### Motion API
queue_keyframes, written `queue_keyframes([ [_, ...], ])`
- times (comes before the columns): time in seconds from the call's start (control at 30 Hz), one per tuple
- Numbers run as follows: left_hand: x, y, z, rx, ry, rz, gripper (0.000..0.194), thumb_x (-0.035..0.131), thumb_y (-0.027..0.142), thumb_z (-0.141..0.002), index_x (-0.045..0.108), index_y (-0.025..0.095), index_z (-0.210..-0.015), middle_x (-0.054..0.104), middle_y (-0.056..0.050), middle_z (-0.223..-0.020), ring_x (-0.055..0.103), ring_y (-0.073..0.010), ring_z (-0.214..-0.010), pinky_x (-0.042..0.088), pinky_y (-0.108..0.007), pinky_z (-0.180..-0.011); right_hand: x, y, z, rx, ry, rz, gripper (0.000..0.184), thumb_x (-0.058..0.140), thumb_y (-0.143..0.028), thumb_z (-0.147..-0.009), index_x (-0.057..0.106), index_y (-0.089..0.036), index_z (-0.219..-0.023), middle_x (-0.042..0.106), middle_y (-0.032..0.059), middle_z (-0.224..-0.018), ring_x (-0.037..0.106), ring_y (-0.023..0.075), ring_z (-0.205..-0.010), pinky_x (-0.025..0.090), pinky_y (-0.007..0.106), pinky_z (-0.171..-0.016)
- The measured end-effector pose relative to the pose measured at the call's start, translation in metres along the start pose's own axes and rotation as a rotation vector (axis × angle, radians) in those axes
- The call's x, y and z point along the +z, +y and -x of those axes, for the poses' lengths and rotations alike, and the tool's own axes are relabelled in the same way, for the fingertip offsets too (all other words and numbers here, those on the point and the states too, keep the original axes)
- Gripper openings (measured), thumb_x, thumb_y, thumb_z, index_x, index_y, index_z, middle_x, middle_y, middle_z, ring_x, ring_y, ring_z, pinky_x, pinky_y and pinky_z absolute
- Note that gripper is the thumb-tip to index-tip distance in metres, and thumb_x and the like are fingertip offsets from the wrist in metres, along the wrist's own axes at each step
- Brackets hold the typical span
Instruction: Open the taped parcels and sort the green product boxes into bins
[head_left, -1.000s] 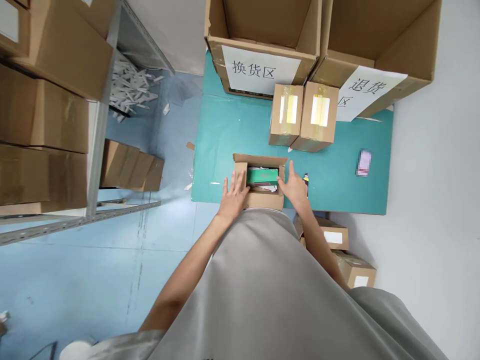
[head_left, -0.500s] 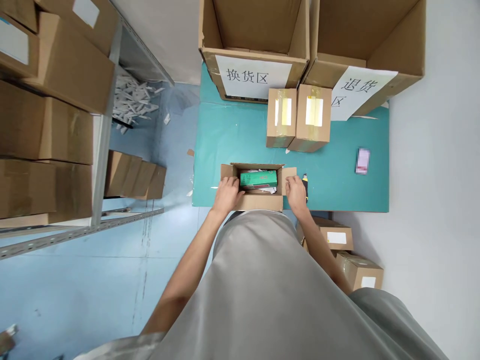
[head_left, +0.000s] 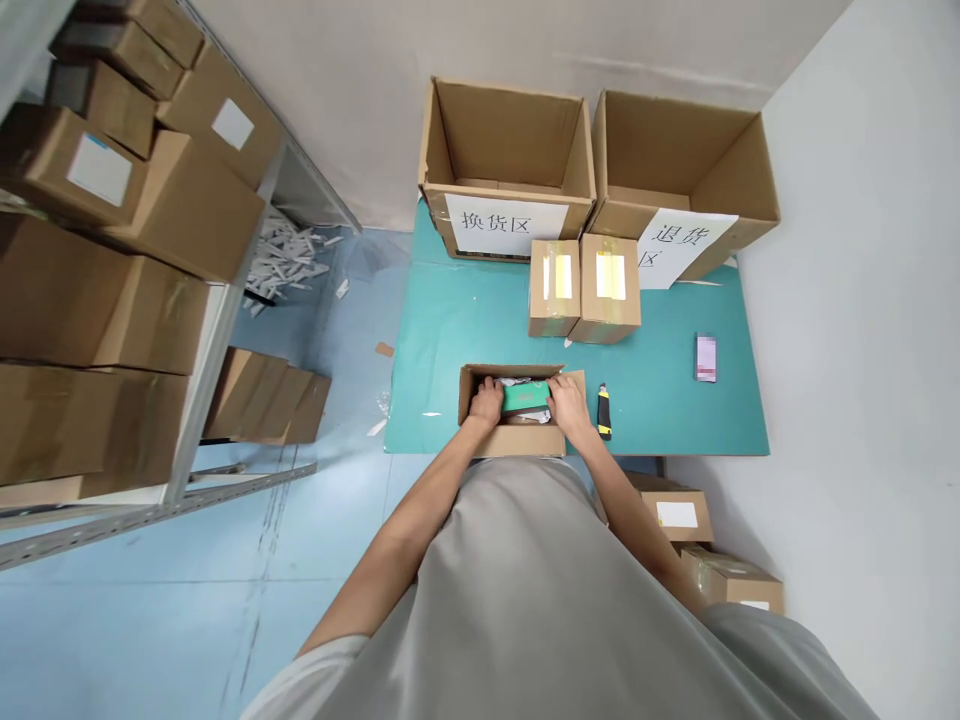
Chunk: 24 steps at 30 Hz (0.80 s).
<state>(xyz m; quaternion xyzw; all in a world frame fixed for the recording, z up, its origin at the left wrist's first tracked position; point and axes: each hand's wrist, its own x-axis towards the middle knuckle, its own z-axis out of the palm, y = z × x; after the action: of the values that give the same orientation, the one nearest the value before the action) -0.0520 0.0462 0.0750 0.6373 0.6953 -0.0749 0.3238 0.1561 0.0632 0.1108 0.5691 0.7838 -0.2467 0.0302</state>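
A: In the head view, where's the pack?
B: The green pack (head_left: pixel 526 396) lies inside the open carton (head_left: pixel 517 441), at the near edge of the table (head_left: pixel 450 340), with white paper (head_left: pixel 534 416) beside it.
A: And the fingers?
B: The left hand (head_left: pixel 487 401) reaches in at the pack's left end, fingers bent and close together. The right hand (head_left: pixel 568 404) has its fingers curled at the right end. Whether either pinches, I can't tell.
A: What's done?
B: The carton is open, near and right flaps folded out. The cutter (head_left: pixel 604 412) lies apart to the right.
A: Left undone?
B: The pack isn't out, I'd judge. Beyond, two boxes (head_left: pixel 553 290) look taped shut.
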Motion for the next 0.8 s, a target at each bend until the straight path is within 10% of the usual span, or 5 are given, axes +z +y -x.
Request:
queue_keyframes([
  [0.23,-0.015,-0.018,0.037,0.066,0.143,0.064,0.056,0.064,-0.002,-0.087,0.059,0.015,-0.14,0.059,-0.024,-0.148,0.062,-0.0404,-0.14,0.06,-0.051,-0.11,-0.01,0.015,0.012,0.038,0.072,-0.304,0.067,0.078,-0.024,-0.096,0.061,-0.017,-0.161,0.064,0.0209,-0.164,0.06,0.0384,-0.15,0.049,0.057,-0.128],
  [0.5,-0.053,-0.026,0.075,0.147,0.353,0.816,0.073,0.099,0.034,-0.073,0.068,0.024,-0.138,0.074,-0.013,-0.14,0.072,-0.0375,-0.133,0.06,-0.051,-0.114,-0.064,-0.018,0.012,-0.092,0.28,-1.032,0.065,0.077,-0.062,-0.099,0.064,-0.027,-0.152,0.067,0.0139,-0.159,0.072,0.0295,-0.136,0.063,0.045,-0.115],
  [0.8,-0.095,-0.007,0.089,0.233,0.38,1.324,0.071,0.098,0.05,-0.072,0.069,0.03,-0.133,0.072,-0.012,-0.15,0.067,-0.0323,-0.147,0.057,-0.048,-0.123,-0.141,-0.064,-0.02,-0.243,0.461,-1.036,0.067,0.08,-0.064,-0.097,0.062,-0.031,-0.152,0.076,0.012,-0.138,0.078,0.029,-0.118,0.066,0.046,-0.106],
])
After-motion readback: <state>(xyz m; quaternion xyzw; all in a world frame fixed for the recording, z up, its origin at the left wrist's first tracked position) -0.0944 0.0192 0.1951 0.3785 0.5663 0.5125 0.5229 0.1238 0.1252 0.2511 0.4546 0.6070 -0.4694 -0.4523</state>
